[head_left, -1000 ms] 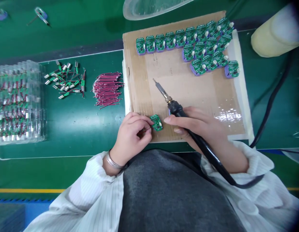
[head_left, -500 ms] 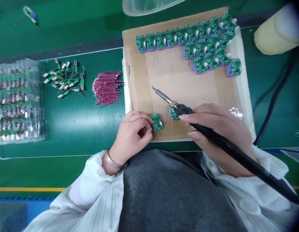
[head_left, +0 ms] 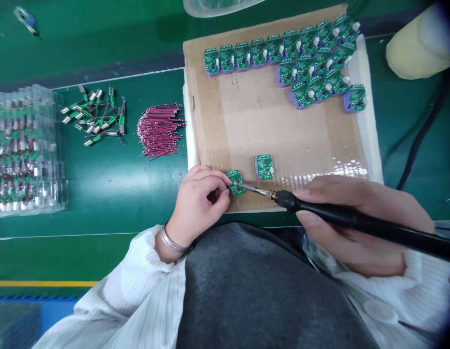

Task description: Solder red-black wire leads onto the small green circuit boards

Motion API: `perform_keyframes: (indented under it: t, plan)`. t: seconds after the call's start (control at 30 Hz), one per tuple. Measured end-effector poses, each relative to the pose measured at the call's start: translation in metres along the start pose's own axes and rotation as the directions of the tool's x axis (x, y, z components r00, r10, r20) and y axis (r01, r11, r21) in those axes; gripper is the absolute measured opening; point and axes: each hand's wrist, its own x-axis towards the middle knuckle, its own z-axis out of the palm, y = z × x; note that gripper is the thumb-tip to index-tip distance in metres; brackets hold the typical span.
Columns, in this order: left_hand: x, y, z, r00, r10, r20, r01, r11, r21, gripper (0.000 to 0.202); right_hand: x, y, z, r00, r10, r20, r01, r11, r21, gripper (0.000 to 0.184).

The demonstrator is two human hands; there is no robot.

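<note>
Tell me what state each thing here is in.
soldering iron, gripped, tip resting on the small board.
right hand, closed around the soldering iron.
small board, flat on the cardboard.
left hand, pinching the small board's edge.
spare board, lying alone, untouched.
other boards, laid in rows at the far edge.
red wires, loose bundle on the mat.

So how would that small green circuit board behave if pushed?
The small green circuit board looks thin and light, so it would probably slide on the brown cardboard sheet; the left hand pins it. Flat and stiff-looking, it likely won't roll.
</note>
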Motion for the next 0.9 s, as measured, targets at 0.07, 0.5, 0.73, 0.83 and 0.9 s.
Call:
perform_keyframes:
  t: [0.07,0.5,0.73,0.83,0.9]
  plan:
    - [0.000,0.000,0.000,1.000,-0.003,-0.003,0.003,1.000,-0.006,0.017,0.001,0.002,0.001,0.998,-0.059,0.032,0.060,0.998,-0.023,0.009]
    - [0.001,0.001,0.000,1.000,-0.018,-0.004,0.018,1.000,-0.017,0.018,0.002,0.001,0.022,0.993,-0.105,-0.044,0.107,0.994,0.037,0.023]
    - [0.001,0.001,0.000,1.000,-0.024,-0.004,0.023,1.000,-0.016,0.018,0.004,0.003,0.024,0.988,-0.137,-0.071,0.142,0.987,0.069,0.023]
    - [0.001,0.002,0.000,1.000,-0.019,-0.006,0.019,1.000,-0.018,0.018,0.005,0.002,0.024,0.983,-0.167,-0.077,0.173,0.982,0.077,0.024]
    - [0.001,0.001,0.000,1.000,-0.018,-0.008,0.018,1.000,-0.020,0.018,0.005,0.001,0.023,0.984,-0.162,-0.075,0.168,0.982,0.085,0.025]
